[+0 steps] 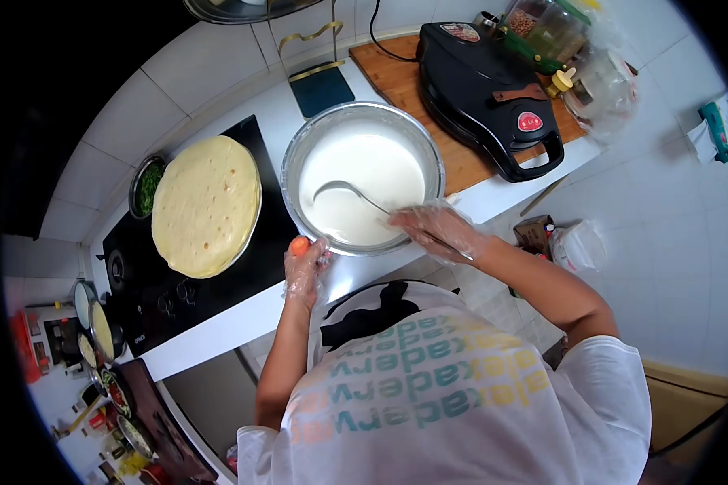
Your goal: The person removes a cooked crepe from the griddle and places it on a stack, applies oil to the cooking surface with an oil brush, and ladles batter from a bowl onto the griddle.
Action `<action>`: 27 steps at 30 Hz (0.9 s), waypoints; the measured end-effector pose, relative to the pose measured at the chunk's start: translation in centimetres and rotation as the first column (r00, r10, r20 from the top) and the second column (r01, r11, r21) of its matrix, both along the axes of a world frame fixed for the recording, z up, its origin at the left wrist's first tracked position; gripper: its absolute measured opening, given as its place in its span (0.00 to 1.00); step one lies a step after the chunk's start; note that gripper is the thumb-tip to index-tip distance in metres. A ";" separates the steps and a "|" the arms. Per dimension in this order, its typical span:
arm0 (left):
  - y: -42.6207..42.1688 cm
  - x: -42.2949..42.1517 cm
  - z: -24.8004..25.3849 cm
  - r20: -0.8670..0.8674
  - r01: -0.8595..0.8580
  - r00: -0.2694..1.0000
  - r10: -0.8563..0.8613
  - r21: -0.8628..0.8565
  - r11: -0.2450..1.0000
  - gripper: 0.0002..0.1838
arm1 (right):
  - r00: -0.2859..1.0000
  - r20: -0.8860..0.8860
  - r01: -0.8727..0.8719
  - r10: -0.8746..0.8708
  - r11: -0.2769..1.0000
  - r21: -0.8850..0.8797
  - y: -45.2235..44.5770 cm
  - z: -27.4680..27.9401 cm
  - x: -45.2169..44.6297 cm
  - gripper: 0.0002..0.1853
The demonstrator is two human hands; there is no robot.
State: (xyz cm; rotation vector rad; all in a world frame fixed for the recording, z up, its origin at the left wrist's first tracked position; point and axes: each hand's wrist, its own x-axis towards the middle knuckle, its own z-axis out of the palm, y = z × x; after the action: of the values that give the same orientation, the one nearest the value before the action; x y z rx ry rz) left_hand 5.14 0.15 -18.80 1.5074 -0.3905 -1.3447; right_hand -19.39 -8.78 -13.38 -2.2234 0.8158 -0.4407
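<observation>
- Head view: the steel pot of white liquid stands near the front edge of the white tabletop, between the black cooktop and the wooden board.
- Right hand: grip pinching the ladle by its handle, over the near-right rim.
- Left hand: grip curled round an orange rounded thing at the near-left rim; whether it presses the rim, I cannot tell.
- Flatbread stack: a narrow dark strip parts it from the pot.
- Electric griddle: its handle passes the board's front edge.
</observation>
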 end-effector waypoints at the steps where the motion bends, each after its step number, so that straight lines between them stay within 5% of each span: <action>1: 0.0 -0.1 0.0 -0.006 -0.010 1.000 0.010 0.003 1.000 0.10 | 0.995 -0.104 0.019 0.002 0.980 0.200 0.2 -0.1 -0.8 0.15; 3: -0.1 -0.1 -0.1 -0.015 -0.023 1.000 0.023 0.004 1.000 0.10 | 0.982 -0.177 -0.110 0.071 0.969 -0.223 1.7 1.1 -2.3 0.16; 6: -0.2 0.0 -0.9 -0.002 0.000 1.000 0.000 0.003 1.000 0.11 | 0.986 -0.160 -0.075 0.055 0.990 -0.123 2.0 2.9 -4.5 0.10; 10: -0.5 -1.2 -0.6 -0.035 -0.157 0.987 0.157 -0.004 0.988 0.12 | 0.983 -0.181 -0.015 -0.025 0.976 -0.217 1.3 2.6 -5.6 0.10; 15: 0.0 -1.0 -1.1 -0.095 -0.092 0.991 0.091 -0.006 0.996 0.16 | 0.954 -0.236 0.099 -0.185 0.937 -0.335 0.3 3.7 -4.4 0.08; 18: 0.3 -1.3 -1.0 -0.113 -0.110 0.988 0.106 -0.029 0.993 0.15 | 0.984 -0.010 0.150 -0.176 0.866 -0.477 -0.8 1.9 -4.2 0.07; 21: 0.4 -1.7 -0.5 -0.095 -0.102 0.991 0.098 -0.037 0.994 0.13 | 0.972 -0.045 0.195 -0.230 0.899 -0.393 -2.1 2.2 -3.5 0.08; 25: 0.7 -1.6 -0.5 -0.130 -0.110 0.986 0.100 -0.069 0.992 0.10 | 0.960 0.216 0.224 -0.180 0.953 -0.205 -3.8 1.1 -1.5 0.11; 27: 0.8 -1.5 -0.3 -0.134 -0.073 0.989 0.063 -0.068 0.995 0.11 | 0.949 0.277 0.223 -0.147 0.938 -0.265 -4.4 0.6 -0.2 0.12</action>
State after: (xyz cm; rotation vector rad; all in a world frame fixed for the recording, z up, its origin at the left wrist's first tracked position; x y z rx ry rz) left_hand 3.67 0.91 -19.10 1.3517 -0.2985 -1.3538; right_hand -19.59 -13.15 -12.81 -2.2981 0.8707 -0.9751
